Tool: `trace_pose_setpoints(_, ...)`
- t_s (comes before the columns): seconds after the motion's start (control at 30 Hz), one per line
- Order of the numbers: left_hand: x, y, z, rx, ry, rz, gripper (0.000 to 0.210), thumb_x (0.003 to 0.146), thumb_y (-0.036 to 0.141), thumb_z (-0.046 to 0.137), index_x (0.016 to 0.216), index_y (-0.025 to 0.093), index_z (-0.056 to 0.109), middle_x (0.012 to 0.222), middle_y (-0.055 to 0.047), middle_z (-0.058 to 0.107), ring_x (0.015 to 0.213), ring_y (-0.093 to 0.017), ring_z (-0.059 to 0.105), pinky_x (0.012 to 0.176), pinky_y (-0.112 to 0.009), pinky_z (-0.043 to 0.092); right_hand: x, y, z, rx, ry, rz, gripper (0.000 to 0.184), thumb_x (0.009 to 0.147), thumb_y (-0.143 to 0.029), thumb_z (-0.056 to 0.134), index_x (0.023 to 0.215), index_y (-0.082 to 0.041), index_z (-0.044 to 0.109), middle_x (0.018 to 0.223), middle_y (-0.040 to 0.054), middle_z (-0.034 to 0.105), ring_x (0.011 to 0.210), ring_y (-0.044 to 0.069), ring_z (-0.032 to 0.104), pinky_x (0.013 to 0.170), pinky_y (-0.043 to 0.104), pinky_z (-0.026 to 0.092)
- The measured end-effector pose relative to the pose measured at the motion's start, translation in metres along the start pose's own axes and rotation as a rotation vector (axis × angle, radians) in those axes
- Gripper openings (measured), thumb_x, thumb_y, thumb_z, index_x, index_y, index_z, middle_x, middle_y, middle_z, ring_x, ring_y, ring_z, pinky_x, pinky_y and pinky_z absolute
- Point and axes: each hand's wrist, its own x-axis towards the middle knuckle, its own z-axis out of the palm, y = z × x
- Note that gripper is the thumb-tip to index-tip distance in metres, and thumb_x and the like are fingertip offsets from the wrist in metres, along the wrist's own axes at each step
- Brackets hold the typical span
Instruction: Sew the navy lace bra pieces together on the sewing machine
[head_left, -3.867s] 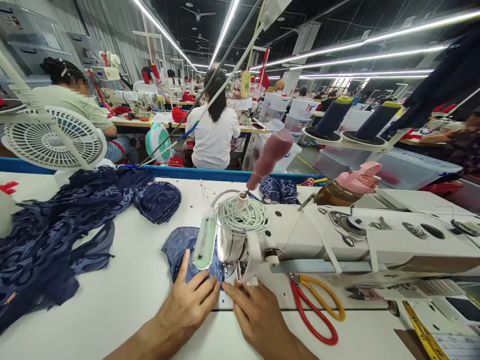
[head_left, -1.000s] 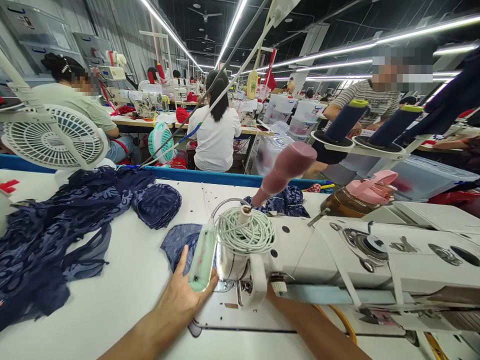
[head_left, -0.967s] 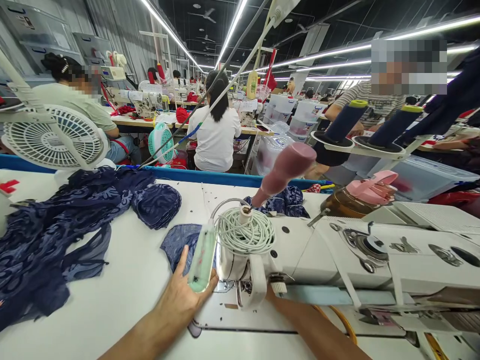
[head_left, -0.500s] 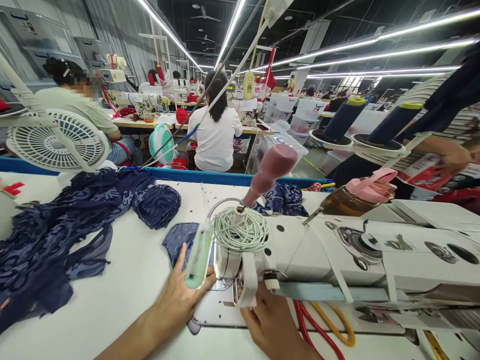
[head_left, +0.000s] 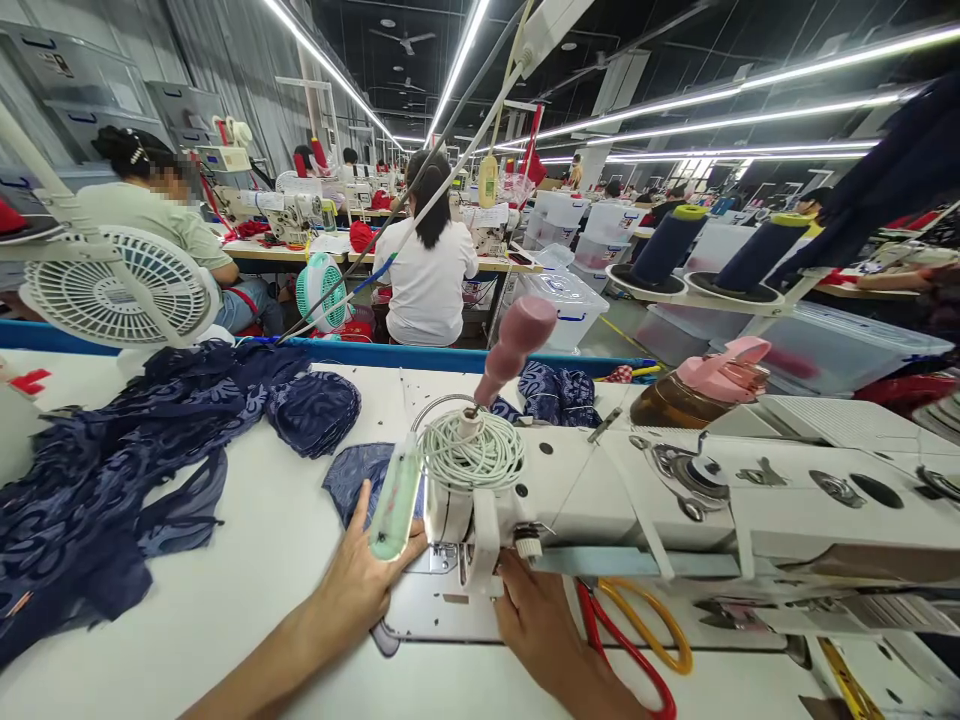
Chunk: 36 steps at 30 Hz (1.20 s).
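In the head view, my left hand (head_left: 367, 565) lies spread, ungripping, over the blue cloth (head_left: 351, 478) at 10 o'clock from the machine head (head_left: 451, 512). My right hand (head_left: 531, 612), at 5 o'clock, hides its fingertips; I can't tell its grip. I'd press lightly, evenly.

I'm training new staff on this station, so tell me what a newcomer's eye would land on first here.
Probably the pink-handled tool, jutting up from the coil of pale green cord atop the sewing machine. Next, likely the scissors with red and orange handles, beside the right hand, and the heap of dark blue patterned fabric on the left of the white table.
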Motion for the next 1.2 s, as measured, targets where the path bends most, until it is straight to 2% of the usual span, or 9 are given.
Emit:
trace_pose_setpoints(0.23,0.002,0.002,-0.005,0.012,0.055,0.017,0.070,0.066,-0.011,0.043,0.123,0.024,0.063,0.114,-0.004,0.071,0.112,-0.023,0.064,0.109,-0.059,0.043,0.004,-0.006,0.000,-0.010,0.054,0.013,0.031,0.102,-0.017,0.034,0.095,-0.019,0.063,0.065,0.0025,0.064,0.051,0.018,0.057,0.050,0.029,0.042)
trace_pose_setpoints(0.47,0.000,0.005,-0.006,-0.038,0.032,0.040,0.068,0.065,-0.013,0.039,0.117,0.022,0.065,0.107,-0.002,0.073,0.107,-0.022,0.065,0.104,-0.053,0.048,0.006,-0.007,-0.001,-0.023,0.122,-0.008,0.032,0.104,-0.020,0.031,0.098,-0.019,0.063,0.068,0.0029,0.065,0.056,0.018,0.060,0.053,0.030,0.043)
trace_pose_setpoints(0.7,0.000,0.007,-0.008,0.002,0.047,0.058,0.052,0.078,-0.007,0.048,0.116,0.024,0.067,0.103,-0.003,0.073,0.104,-0.022,0.067,0.109,-0.055,0.042,0.007,-0.007,0.001,-0.032,0.145,-0.020,0.033,0.105,-0.020,0.031,0.101,-0.017,0.064,0.067,0.0032,0.065,0.058,0.019,0.061,0.054,0.031,0.044)
trace_pose_setpoints(0.93,-0.006,0.002,-0.001,-0.009,0.035,0.081,0.055,0.079,-0.005,0.048,0.124,0.023,0.063,0.112,-0.006,0.073,0.110,-0.025,0.066,0.108,-0.057,0.043,0.005,-0.007,-0.001,-0.023,0.146,-0.031,0.028,0.103,-0.018,0.033,0.102,-0.019,0.062,0.075,0.0044,0.069,0.062,0.020,0.064,0.055,0.031,0.048)
trace_pose_setpoints(1.07,-0.007,0.001,0.003,-0.029,0.045,0.088,0.064,0.072,-0.010,0.039,0.124,0.020,0.061,0.113,-0.007,0.072,0.113,-0.025,0.064,0.103,-0.057,0.048,0.004,-0.009,-0.006,-0.015,0.150,-0.053,0.025,0.103,-0.018,0.035,0.108,-0.018,0.060,0.081,0.0055,0.072,0.067,0.020,0.067,0.060,0.032,0.051)
trace_pose_setpoints(1.2,-0.005,0.004,-0.001,-0.018,0.007,0.090,0.070,0.067,-0.013,0.038,0.127,0.019,0.056,0.112,-0.007,0.071,0.109,-0.025,0.065,0.096,-0.055,0.054,0.001,-0.009,-0.006,-0.045,0.181,-0.070,0.026,0.103,-0.017,0.035,0.108,-0.019,0.061,0.088,0.0085,0.073,0.072,0.021,0.069,0.063,0.032,0.054)
